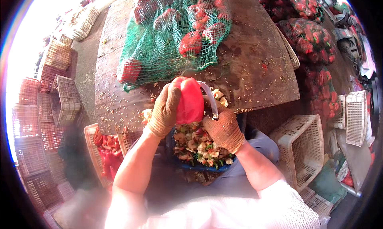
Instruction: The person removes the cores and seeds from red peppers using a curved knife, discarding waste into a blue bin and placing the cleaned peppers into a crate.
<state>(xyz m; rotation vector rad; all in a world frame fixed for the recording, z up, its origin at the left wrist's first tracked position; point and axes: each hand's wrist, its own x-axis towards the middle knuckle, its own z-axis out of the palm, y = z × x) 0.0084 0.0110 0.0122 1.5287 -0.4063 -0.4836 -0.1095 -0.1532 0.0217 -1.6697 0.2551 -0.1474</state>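
Note:
A red bell pepper (190, 101) is gripped in my left hand (164, 112), which wears a brown knit work glove. My right hand (224, 125), gloved alike, holds a curved metal blade (210, 97) close against the pepper's right side; its handle is mostly hidden in my fingers. Below both hands, a blue-rimmed container (197, 168) between my knees is heaped with pepper cores, seeds and green stems (206, 148). Just beyond the pepper, a green mesh sack (149, 58) with whole red peppers (191, 44) lies on the wooden table (257, 64).
Left of my legs, a plastic crate (91, 139) holds red pepper pieces (109, 151). Another crate (299, 151) lies tilted at my right. Stacked crates (33, 139) line the far left. Filled mesh sacks (311, 40) stand beyond the table's right edge. Seeds are scattered over the tabletop.

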